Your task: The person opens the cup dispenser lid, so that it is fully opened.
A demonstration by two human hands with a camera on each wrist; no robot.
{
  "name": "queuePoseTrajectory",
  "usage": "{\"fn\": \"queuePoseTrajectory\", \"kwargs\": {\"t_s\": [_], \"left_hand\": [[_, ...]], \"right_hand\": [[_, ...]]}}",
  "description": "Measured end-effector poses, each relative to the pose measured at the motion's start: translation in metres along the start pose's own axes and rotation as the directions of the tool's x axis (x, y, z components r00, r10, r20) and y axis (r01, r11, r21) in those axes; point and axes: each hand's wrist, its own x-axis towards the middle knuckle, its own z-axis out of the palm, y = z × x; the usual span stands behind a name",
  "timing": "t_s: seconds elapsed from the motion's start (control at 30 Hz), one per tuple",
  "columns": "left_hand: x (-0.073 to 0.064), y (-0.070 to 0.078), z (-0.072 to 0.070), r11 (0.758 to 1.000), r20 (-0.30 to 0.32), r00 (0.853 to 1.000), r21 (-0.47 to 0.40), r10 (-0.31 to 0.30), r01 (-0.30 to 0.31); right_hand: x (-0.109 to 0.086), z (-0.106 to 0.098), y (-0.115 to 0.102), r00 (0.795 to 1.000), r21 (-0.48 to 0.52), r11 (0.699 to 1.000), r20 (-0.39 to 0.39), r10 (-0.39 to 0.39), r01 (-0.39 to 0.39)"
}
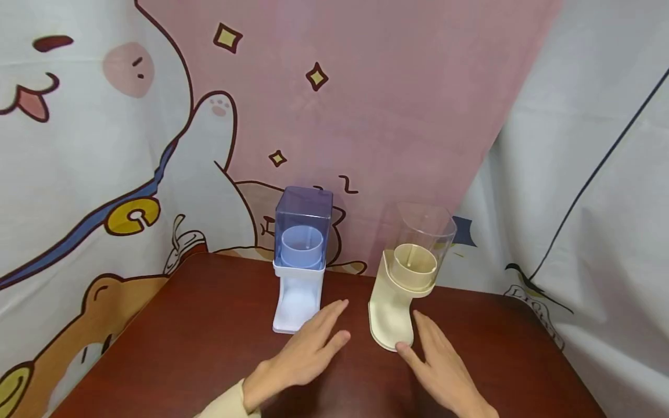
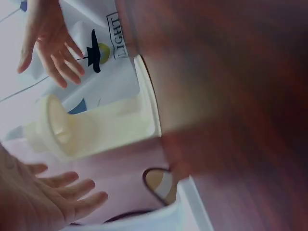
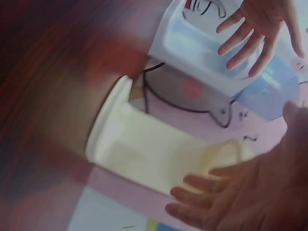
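Note:
Two dispenser-like stands are upright on the table. The left one (image 1: 299, 299) has a pale bluish-white base and a blue see-through square container (image 1: 304, 212) around a round cup. The cream one (image 1: 391, 316) carries a clear container (image 1: 443, 238) around a cream ring-shaped cup. My left hand (image 1: 308, 351) is held with fingers extended, in front and to the right of the bluish-white base. My right hand (image 1: 439, 366) has straight, spread fingers beside the cream base; its thumb overlaps the base's front edge, and I cannot tell whether it touches. Neither hand holds anything.
The dark reddish-brown table (image 1: 209, 342) runs back to a printed cloth (image 1: 392, 104) with cartoon animals, hanging behind and at both sides. Both containers stand close to that cloth at the table's back edge.

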Motion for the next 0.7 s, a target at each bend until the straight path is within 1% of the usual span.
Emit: {"fn": "queuePoseTrajectory", "kwargs": {"t_s": [0.03,0.07,0.1,0.13,0.17,0.23,0.27,0.33,0.37,0.43,0.5,0.53,0.6,0.63,0.7], "left_hand": [[0.01,0.001,0.003,0.996,-0.005,0.999,-0.082,-0.035,0.035],[0.021,0.002,0.005,0.985,-0.007,0.997,-0.159,-0.074,0.072],[0.031,0.003,0.008,0.968,-0.013,0.994,-0.23,-0.111,0.105],[0.041,0.004,0.011,0.945,-0.016,0.989,-0.297,-0.149,0.138],[0.051,0.006,0.014,0.919,-0.02,0.983,-0.359,-0.185,0.165],[0.07,0.008,0.019,0.865,-0.037,0.969,-0.46,-0.243,0.199],[0.079,0.009,0.022,0.843,-0.045,0.962,-0.494,-0.268,0.212],[0.095,0.01,0.027,0.808,-0.068,0.951,-0.548,-0.303,0.218],[0.103,0.01,0.029,0.8,-0.084,0.946,-0.56,-0.314,0.216],[0.119,0.009,0.034,0.796,-0.119,0.938,-0.569,-0.327,0.205],[0.132,0.007,0.04,0.796,-0.141,0.933,-0.573,-0.33,0.195],[0.138,0.006,0.043,0.792,-0.141,0.934,-0.579,-0.33,0.192],[0.146,0.005,0.048,0.784,-0.129,0.942,-0.595,-0.311,0.177],[0.148,0.005,0.051,0.777,-0.115,0.948,-0.606,-0.295,0.169],[0.151,0.006,0.055,0.773,-0.074,0.963,-0.613,-0.261,0.163]], "right_hand": [[0.003,-0.004,0.004,0.998,0.041,0.997,0.028,0.06,-0.061],[0.006,-0.008,0.007,0.992,0.087,0.989,0.056,0.114,-0.119],[0.01,-0.01,0.01,0.984,0.13,0.977,0.082,0.161,-0.171],[0.013,-0.012,0.013,0.975,0.18,0.961,0.101,0.196,-0.211],[0.017,-0.014,0.016,0.971,0.233,0.943,0.102,0.218,-0.236],[0.023,-0.016,0.022,0.968,0.366,0.897,0.079,0.237,-0.249],[0.027,-0.017,0.024,0.97,0.429,0.871,0.055,0.238,-0.238],[0.036,-0.019,0.027,0.972,0.541,0.817,0.006,0.234,-0.201],[0.04,-0.02,0.027,0.972,0.582,0.794,-0.022,0.233,-0.177],[0.051,-0.022,0.025,0.97,0.653,0.747,-0.073,0.232,-0.129],[0.061,-0.022,0.022,0.966,0.694,0.716,-0.132,0.224,-0.071],[0.066,-0.02,0.019,0.963,0.709,0.704,-0.16,0.216,-0.04],[0.074,-0.017,0.014,0.958,0.729,0.683,-0.214,0.19,0.028],[0.078,-0.014,0.011,0.956,0.735,0.675,-0.236,0.172,0.06],[0.082,-0.011,0.006,0.953,0.736,0.671,-0.261,0.151,0.095]]}}
